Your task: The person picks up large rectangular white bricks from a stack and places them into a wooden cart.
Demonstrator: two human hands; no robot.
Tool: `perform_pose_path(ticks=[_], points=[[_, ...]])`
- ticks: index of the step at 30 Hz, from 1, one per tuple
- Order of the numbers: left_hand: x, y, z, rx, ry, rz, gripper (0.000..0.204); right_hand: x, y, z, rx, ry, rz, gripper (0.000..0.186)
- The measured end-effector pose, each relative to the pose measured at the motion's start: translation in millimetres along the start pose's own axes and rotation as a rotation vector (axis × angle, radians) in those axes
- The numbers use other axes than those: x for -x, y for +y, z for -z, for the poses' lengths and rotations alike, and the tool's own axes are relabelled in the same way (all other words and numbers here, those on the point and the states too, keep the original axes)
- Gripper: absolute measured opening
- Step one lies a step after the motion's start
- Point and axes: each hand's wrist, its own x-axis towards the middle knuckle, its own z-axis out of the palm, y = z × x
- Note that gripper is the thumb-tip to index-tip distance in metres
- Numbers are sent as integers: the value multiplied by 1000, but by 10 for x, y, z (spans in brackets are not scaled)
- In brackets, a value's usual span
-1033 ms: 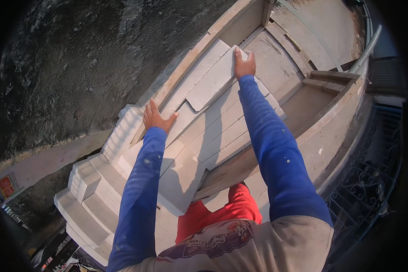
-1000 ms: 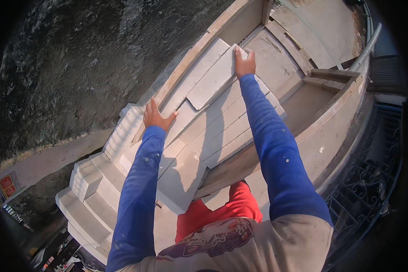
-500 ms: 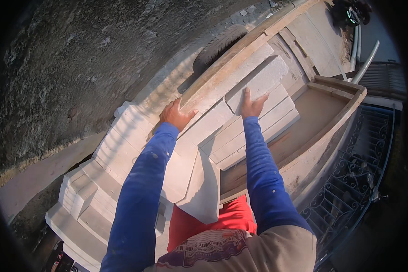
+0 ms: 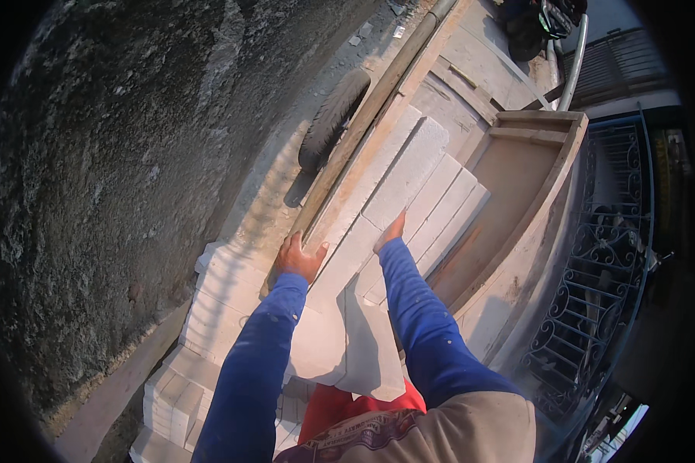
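A long white block lies lengthwise among other white blocks in a wooden trough. Its right side meets the fingers of my right hand, which are stretched out and pressed along it near its close end. My left hand grips the near end of a wooden beam, thumb on the right and fingers over the top left. Another white block continues in line toward me. Several narrow white strips lie side by side to the right. An angled white piece stands against my legs.
A wooden tray with raised edges adjoins on the right, beside a blue wrought-iron railing. A tyre stands between the beam and a rough dark wall. More white pieces are stacked at the lower left.
The long block has come closer to the piece on its left, and the dark gap between them has narrowed. My right hand has slid from its top to its right side.
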Motion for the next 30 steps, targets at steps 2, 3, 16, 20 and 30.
perform_pose_path(ticks=[2, 3, 16, 20, 30], points=[[146, -69, -87, -21, 1, -35, 66, 24, 310, 74, 1, -36, 65, 88], [105, -134, -50, -16, 44, -33, 64, 200, 186, -124, -41, -150, -27, 87], [24, -146, -97, 40, 2, -89, 53, -1202, -1402, -571, 393, -155, 538, 66], [13, -133, -72, 73, 8, -143, 49, -1052, -1434, -692, 294, -144, 480, 79], [-7, -116, -63, 131, -33, -57, 40, -486, -495, -252, 462, -83, 401, 78]])
